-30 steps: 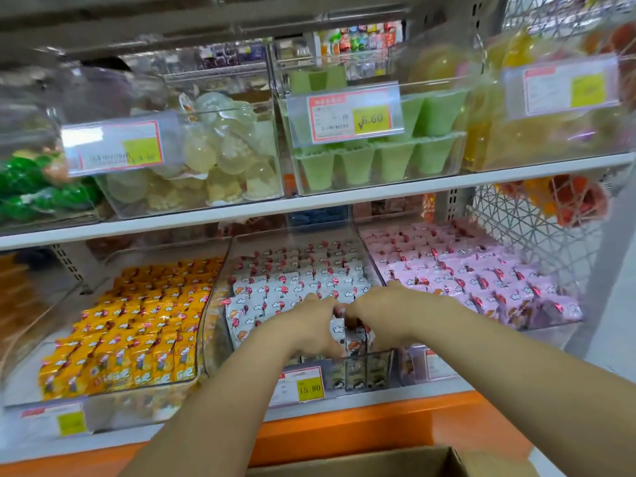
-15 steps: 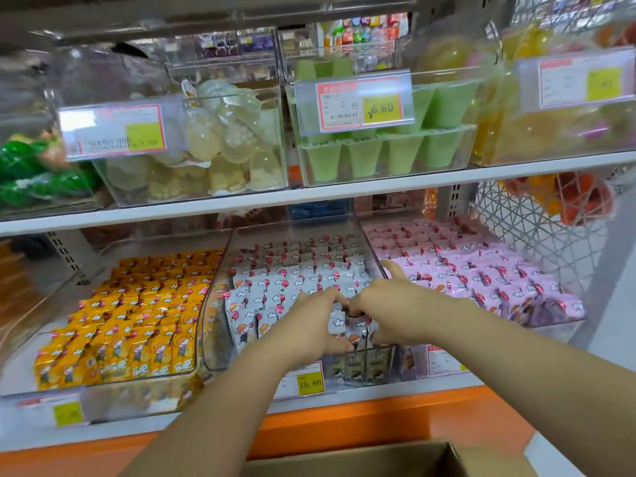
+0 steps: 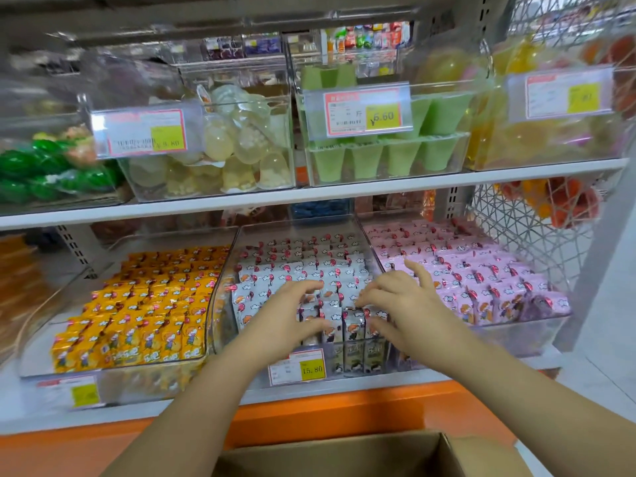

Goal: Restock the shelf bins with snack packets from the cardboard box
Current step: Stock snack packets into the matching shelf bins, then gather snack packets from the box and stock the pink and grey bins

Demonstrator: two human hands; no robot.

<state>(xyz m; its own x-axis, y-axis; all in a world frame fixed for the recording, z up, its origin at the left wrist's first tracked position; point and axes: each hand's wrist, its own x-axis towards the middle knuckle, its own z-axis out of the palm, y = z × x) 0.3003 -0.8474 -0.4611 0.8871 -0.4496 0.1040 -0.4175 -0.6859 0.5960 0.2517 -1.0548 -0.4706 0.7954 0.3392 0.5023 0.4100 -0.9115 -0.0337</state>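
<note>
Change noted against half a second ago: the two hands, then meeting fingertip to fingertip over the front rows, have drawn apart. My left hand [image 3: 292, 318] now lies slack, its fingers loosely curved and spread over the tops of the white packets [image 3: 303, 266], and I can see nothing gripped in it. My right hand [image 3: 402, 304] is likewise splayed and holds nothing, forefinger lifted, thumb down beside the front row. Between the two hands a short row of the same packets stands upright (their dark lower halves show through the front wall). Containers: both hands are inside the middle bin [image 3: 215, 325], a clear tub filled with white packets in tidy rows. A price tag [image 3: 297, 368] reading 15.80 hangs on its front, just below the left wrist. Left of the left hand, the left bin [image 3: 103, 383] holds yellow packets [image 3: 148, 304] in full rows. Right of the right hand, the right bin [image 3: 516, 337] holds pink packets [image 3: 481, 270], with a darker purple patch at its near corner that I cannot identify. Above the hands, tubs on the upper shelf [image 3: 309, 197] hold pale jelly cups [image 3: 241, 146] and green cups [image 3: 378, 156]. The cardboard box [image 3: 327, 456] lies beneath my forearms at the bottom edge of view, and its contents are out of sight.
</note>
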